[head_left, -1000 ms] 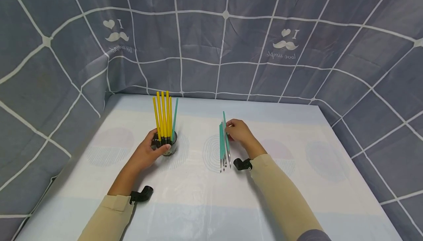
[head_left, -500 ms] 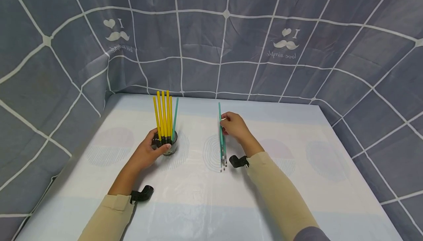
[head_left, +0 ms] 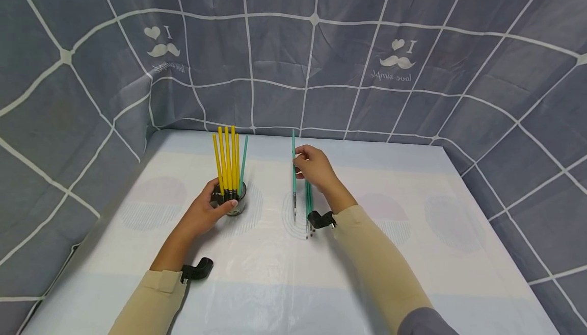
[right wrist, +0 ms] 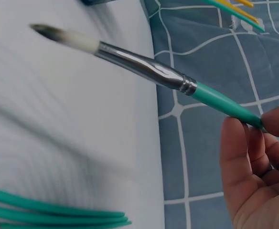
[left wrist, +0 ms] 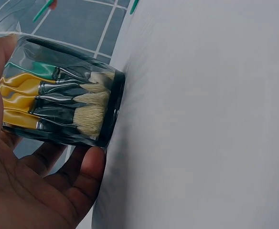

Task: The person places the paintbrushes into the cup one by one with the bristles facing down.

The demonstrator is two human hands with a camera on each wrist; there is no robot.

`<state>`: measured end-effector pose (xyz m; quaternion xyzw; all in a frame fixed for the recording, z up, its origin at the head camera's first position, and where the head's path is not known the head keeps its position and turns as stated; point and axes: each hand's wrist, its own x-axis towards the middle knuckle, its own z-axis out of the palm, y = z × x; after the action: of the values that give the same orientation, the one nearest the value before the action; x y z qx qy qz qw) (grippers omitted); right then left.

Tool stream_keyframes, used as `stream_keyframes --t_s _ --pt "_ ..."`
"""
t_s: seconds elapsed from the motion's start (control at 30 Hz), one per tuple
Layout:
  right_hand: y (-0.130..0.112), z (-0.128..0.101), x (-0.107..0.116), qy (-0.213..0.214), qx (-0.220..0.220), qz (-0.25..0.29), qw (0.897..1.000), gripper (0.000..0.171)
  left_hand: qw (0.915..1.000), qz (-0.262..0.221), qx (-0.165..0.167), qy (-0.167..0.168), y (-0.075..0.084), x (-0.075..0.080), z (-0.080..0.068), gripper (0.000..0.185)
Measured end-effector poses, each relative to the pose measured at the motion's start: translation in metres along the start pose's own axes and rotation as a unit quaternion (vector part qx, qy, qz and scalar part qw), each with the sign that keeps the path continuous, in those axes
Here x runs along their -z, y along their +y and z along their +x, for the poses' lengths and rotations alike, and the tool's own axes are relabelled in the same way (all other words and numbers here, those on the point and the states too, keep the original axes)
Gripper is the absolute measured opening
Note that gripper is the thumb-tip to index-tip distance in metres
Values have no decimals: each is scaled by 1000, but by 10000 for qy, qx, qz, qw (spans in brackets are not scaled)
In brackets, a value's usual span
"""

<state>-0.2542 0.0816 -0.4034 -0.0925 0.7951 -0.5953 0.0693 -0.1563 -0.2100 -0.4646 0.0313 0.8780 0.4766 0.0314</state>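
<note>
- Lifted since a second ago, one teal brush [head_left: 294,172] hangs upright, bristles down, pinched by the right hand [head_left: 313,166].
- Left of that hand, the left hand [head_left: 208,211] grips the brush cup [head_left: 235,203].

table [head_left: 412,274] | holds: brush cup [head_left: 235,203]; green brushes [head_left: 309,207]

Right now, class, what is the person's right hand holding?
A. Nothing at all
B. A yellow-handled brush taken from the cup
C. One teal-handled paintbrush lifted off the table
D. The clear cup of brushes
C: the right hand pinches one teal-handled paintbrush clear of the table, bristles down, while the other teal brushes lie flat and the left hand grips the clear cup.
</note>
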Motion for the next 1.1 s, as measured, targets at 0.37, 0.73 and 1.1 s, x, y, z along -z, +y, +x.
stream_keyframes --t_s 0.37,0.73,1.1 --pt "-23 1 -20 0 459 387 9982 31 10000 -18 42 -10 1 2 0 86" --pt "-35 1 -36 -161 750 542 9956 31 10000 -45 53 -28 -3 1 -1 86" --pt "-50 3 -50 14 1115 761 9908 29 10000 -45 34 33 -2 0 0 86"
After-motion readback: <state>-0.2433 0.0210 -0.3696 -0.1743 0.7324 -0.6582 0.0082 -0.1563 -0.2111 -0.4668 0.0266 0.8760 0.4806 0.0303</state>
